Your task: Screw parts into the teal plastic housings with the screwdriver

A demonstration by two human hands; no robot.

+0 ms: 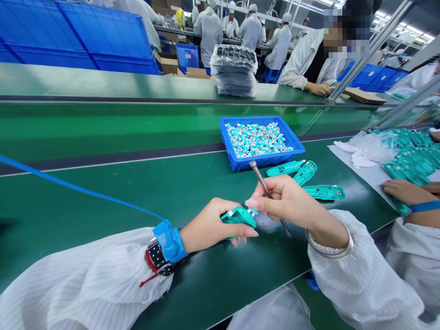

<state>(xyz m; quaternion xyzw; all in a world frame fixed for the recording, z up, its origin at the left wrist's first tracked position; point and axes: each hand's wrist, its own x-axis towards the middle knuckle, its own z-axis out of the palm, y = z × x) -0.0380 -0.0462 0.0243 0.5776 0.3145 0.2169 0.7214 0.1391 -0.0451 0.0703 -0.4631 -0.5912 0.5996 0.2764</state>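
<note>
My left hand (213, 223) is closed around a teal plastic housing (242, 215), held just above the green table. Close beside it, my right hand (283, 200) grips a thin metal rod-like tool (261, 178) that slants through the fingers. A small teal-and-white part (252, 211) shows at my right fingertips, next to the housing; whether the two touch is unclear. Behind my right hand lie several teal housings, one of them an open shell (325, 192). A blue tray (234, 163) full of small teal-and-white parts stands beyond them.
A blue strap cord (85, 195) runs left from my left wrist. At right, a neighbour's hand (407, 191) rests by a heap of teal housings (417, 158). Across the green conveyor (103, 130) stand a stack of clear plastic trays (233, 71) and blue crates (75, 34); people work there.
</note>
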